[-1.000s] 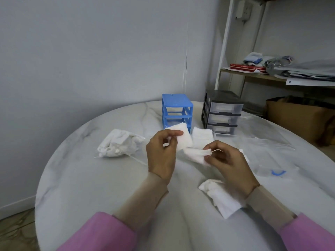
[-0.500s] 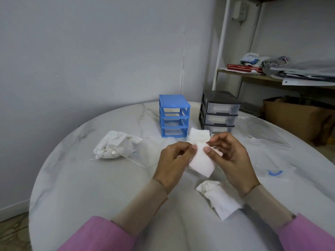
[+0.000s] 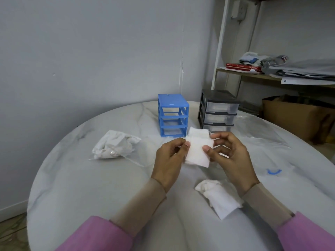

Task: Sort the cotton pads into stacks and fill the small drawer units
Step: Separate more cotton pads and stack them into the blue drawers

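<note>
Cotton pad [image 3: 198,153] between both hands [image 3: 200,156]

The table [image 3: 76,178] has a smooth, faintly glossy marble-look top, white with grey veins. On it, the blue drawer unit [image 3: 173,115] is opaque moulded plastic with a slight sheen. Just right of the blue unit, the black drawer unit [image 3: 218,111] has a dark matt plastic frame and clear plastic drawers. In front of the blue unit, the cotton pad [image 3: 197,154] looks soft, matt and fibrous. Left of the blue unit lies crumpled white cloth [image 3: 114,145]; far right, crinkled clear plastic film [image 3: 262,134] shines.
</note>
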{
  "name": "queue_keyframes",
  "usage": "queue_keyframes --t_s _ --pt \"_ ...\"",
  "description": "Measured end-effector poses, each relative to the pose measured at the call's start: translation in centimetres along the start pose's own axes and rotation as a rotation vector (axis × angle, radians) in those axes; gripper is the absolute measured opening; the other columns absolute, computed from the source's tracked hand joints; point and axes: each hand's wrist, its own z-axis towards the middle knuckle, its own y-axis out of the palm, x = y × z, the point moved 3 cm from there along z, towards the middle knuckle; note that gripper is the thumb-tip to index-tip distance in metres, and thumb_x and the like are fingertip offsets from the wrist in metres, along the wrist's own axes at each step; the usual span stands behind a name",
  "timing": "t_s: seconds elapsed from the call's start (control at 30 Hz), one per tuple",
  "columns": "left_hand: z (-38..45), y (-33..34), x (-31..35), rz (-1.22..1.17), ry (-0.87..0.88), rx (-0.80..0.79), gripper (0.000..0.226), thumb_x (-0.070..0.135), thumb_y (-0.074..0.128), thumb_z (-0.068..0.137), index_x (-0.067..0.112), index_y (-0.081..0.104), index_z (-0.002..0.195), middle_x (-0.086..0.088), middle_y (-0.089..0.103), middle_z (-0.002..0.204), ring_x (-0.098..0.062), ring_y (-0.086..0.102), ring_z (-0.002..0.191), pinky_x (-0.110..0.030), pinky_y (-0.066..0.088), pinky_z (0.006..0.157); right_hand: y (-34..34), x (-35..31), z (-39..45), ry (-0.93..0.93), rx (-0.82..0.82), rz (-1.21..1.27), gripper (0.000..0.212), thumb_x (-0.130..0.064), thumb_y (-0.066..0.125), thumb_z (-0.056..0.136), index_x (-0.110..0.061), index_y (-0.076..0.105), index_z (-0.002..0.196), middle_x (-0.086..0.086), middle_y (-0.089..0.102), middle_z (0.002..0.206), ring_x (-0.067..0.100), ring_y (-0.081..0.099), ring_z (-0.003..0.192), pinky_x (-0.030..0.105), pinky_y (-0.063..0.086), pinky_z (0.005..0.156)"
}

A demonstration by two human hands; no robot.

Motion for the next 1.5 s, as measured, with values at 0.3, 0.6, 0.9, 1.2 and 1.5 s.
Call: queue_keyframes --t_s 0.3,0.6,0.9,1.2,1.5 --pt "0.2 -0.2 -0.2 0.028 0.011 0.043 0.02 0.014 0.052 0.094 0.013 0.062 0.076 0.008 0.058 0.071 0.0 0.051 0.065 -0.012 0.04 0.062 -0.6 0.0 0.2 -0.028 0.057 -0.005 0.019 -0.005 0.075 0.071 -0.013 0.063 0.084 0.004 0.065 0.078 0.006 0.058 0.065 0.015 0.051 0.065" --pt "0.1 0.0 0.0 0.011 0.011 -0.02 0.022 0.01 0.049 0.094 0.018 0.068 0.088 0.01 0.067 0.081 0.004 0.061 0.073 -0.011 0.047 0.067 -0.1 -0.1 -0.2 -0.032 -0.028 -0.078 0.021 -0.034 0.072 0.065 -0.018 0.067 0.078 0.0 0.062 0.071 0.012 0.053 0.066 0.03 0.047 0.066" --pt "-0.3 0.6 0.6 -0.064 0.009 -0.094 0.015 0.017 0.058 0.089 0.023 0.067 0.078 0.016 0.068 0.072 0.002 0.062 0.075 -0.011 0.048 0.068 -0.4 0.4 0.1 0.021 0.02 -0.12 0.01 -0.018 0.073 0.075 -0.017 0.063 0.079 -0.002 0.064 0.092 0.005 0.059 0.075 0.018 0.05 0.067" --pt "0.0 0.2 -0.4 0.012 -0.054 -0.042 0.022 0.006 0.053 0.091 0.023 0.066 0.085 0.009 0.065 0.09 0.001 0.059 0.085 -0.012 0.047 0.076 -0.6 0.1 0.1 0.032 0.081 -0.061 0.012 -0.009 0.072 0.077 -0.017 0.063 0.078 -0.002 0.065 0.08 0.007 0.058 0.07 0.014 0.049 0.066" --pt "0.0 0.3 -0.3 0.106 0.063 -0.098 0.025 -0.001 0.055 0.085 0.023 0.059 0.09 0.011 0.061 0.09 -0.011 0.058 0.084 -0.017 0.049 0.075 0.1 -0.2 0.0 0.107 -0.004 0.218 0.024 0.006 0.063 0.077 -0.013 0.052 0.087 0.0 0.062 0.081 0.007 0.058 0.069 0.018 0.052 0.069"
